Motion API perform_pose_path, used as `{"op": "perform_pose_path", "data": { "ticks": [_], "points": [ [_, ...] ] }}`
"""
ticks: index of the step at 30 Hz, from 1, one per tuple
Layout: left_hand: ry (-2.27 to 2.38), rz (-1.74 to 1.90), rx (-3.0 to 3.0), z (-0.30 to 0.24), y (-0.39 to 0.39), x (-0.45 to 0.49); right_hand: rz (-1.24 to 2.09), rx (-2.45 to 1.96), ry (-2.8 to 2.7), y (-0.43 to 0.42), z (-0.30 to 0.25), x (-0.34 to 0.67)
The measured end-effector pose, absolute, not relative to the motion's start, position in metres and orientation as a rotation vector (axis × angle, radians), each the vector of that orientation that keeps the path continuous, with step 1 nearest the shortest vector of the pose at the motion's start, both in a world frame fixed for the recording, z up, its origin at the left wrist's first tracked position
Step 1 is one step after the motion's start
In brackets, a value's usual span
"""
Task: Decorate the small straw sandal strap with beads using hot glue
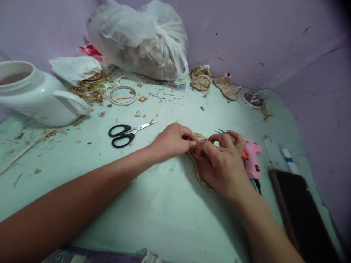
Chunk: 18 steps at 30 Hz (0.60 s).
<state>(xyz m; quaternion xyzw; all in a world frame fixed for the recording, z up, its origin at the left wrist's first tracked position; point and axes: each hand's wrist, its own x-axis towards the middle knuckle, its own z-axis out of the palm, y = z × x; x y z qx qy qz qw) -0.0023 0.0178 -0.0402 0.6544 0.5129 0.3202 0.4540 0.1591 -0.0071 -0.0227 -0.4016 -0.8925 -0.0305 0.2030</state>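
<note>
Straw piece (201,176), one: on the table (137,212), under both hands. Left hand (175,140): fingertips pinched on its rim, seemingly steadying it. Right hand (223,160): curled over it, grip hidden, I cannot tell. Glue gun (252,157): alongside, presumably for easy reach.

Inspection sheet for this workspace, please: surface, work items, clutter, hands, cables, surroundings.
Surface: pale green tabletop, littered with dry scraps.
Work items: woven piece, partly covered; pink glue gun, red light lit.
Clutter: scissors, white jug, dark phone-like slab, filled plastic bag.
Hands: left hand pinches the woven piece; right hand is over it, grip partly hidden.
Cables: black cord at the glue gun.
Surroundings: purple walls, marked in places.
</note>
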Motion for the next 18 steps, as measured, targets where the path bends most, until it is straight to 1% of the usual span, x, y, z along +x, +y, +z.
{"op": "perform_pose_path", "data": {
  "ticks": [4,13,18],
  "points": [
    [1.272,0.787,1.612,-0.04,0.018,-0.002,-0.12,-1.125,-2.482,-0.006,-0.024,0.16],
    [1.259,0.819,1.568,-0.044,0.019,-0.003,-0.061,-1.102,-2.401,-0.013,-0.02,0.16],
    [1.24,0.802,1.531,-0.042,0.018,-0.005,0.059,-1.17,-2.079,-0.015,-0.015,0.183]
  ]
}}
